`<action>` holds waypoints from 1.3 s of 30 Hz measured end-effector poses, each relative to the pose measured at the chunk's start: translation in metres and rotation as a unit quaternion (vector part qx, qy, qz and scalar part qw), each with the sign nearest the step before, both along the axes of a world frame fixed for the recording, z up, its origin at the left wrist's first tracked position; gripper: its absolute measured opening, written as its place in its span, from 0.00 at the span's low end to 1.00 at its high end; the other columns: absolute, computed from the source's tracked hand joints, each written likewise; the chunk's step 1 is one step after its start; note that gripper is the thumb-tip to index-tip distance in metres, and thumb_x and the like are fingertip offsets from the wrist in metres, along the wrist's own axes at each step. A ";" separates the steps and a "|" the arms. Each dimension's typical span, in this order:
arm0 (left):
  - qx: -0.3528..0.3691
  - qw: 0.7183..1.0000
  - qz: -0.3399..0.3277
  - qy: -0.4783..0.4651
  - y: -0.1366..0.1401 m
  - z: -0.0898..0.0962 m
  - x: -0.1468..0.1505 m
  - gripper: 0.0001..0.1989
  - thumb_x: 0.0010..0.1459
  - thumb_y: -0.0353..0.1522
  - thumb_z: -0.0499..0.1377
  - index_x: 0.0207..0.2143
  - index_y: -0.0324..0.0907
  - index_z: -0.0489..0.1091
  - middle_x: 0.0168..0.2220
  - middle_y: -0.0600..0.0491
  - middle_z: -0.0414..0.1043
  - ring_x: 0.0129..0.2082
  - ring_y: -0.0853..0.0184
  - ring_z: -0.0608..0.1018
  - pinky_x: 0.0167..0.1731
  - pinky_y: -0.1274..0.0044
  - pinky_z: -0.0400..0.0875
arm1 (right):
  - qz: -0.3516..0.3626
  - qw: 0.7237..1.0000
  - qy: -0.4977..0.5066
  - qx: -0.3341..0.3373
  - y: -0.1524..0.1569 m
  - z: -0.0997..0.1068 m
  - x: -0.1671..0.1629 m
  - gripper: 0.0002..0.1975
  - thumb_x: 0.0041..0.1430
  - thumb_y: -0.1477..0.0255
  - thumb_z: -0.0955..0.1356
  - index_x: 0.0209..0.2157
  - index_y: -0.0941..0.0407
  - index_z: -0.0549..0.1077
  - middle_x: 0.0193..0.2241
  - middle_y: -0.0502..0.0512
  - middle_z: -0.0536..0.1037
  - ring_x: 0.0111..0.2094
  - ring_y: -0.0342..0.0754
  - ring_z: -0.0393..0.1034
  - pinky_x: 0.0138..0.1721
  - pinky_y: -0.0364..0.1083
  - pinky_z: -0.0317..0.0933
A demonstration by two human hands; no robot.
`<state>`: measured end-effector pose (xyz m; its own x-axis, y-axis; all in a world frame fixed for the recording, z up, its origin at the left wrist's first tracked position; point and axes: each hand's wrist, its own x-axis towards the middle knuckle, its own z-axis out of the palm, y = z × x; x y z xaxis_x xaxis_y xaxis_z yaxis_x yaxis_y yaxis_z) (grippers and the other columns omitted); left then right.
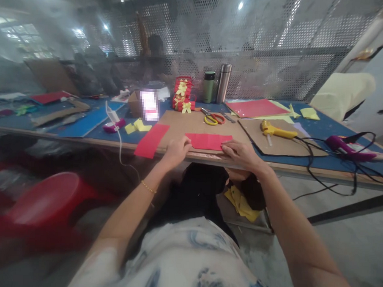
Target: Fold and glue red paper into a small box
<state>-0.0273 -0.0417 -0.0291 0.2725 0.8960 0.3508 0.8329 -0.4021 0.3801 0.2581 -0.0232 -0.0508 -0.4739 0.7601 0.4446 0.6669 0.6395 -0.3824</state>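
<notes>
A creased strip of red paper [208, 141] lies across the cardboard sheet [176, 119] at the table's front edge. My left hand [177, 150] pinches its left end with curled fingers. At the right end, my right hand [240, 154] has its fingers closed on the paper's edge. Left of my left hand, a second red paper piece [152, 140] lies slanted, partly over the table's edge. Scissors [214, 118] with yellow and red handles rest just behind the strip.
A yellow glue gun [278, 130] lies on cardboard at the right, its black cable trailing past the purple item [350, 148]. Behind stand a red decoration with yellow flowers [182, 94], a green bottle [208, 87] and a steel flask [224, 83]. A red stool [46, 196] is lower left.
</notes>
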 end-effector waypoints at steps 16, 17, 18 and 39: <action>-0.161 0.978 -0.004 0.133 0.037 0.052 0.007 0.06 0.53 0.35 0.64 0.33 0.44 0.76 0.39 0.51 0.79 0.39 0.61 0.78 0.37 0.72 0.67 | 0.035 0.988 0.007 -0.148 0.048 0.021 0.013 0.11 0.52 0.63 0.72 0.33 0.54 0.81 0.33 0.54 0.80 0.34 0.48 0.72 0.37 0.45 0.64; -0.174 0.975 -0.005 0.137 0.038 0.054 0.008 0.06 0.52 0.35 0.64 0.33 0.44 0.76 0.37 0.51 0.80 0.38 0.62 0.78 0.35 0.72 0.66 | 0.033 0.988 0.000 -0.150 0.047 0.023 0.014 0.11 0.52 0.63 0.72 0.33 0.54 0.82 0.33 0.54 0.80 0.34 0.48 0.72 0.37 0.45 0.64; -0.185 0.973 -0.006 0.141 0.039 0.056 0.010 0.06 0.52 0.35 0.64 0.33 0.44 0.75 0.37 0.51 0.80 0.36 0.62 0.78 0.34 0.73 0.66 | 0.029 0.988 -0.009 -0.150 0.047 0.024 0.014 0.11 0.52 0.64 0.72 0.34 0.54 0.82 0.33 0.54 0.80 0.34 0.48 0.73 0.37 0.45 0.64; -0.205 0.962 -0.067 0.167 0.046 0.061 0.007 0.06 0.52 0.37 0.63 0.32 0.44 0.74 0.36 0.50 0.79 0.40 0.60 0.78 0.38 0.71 0.68 | 0.005 0.977 -0.132 -0.170 0.050 0.043 0.007 0.07 0.52 0.66 0.73 0.31 0.53 0.77 0.34 0.54 0.80 0.35 0.49 0.71 0.34 0.45 0.63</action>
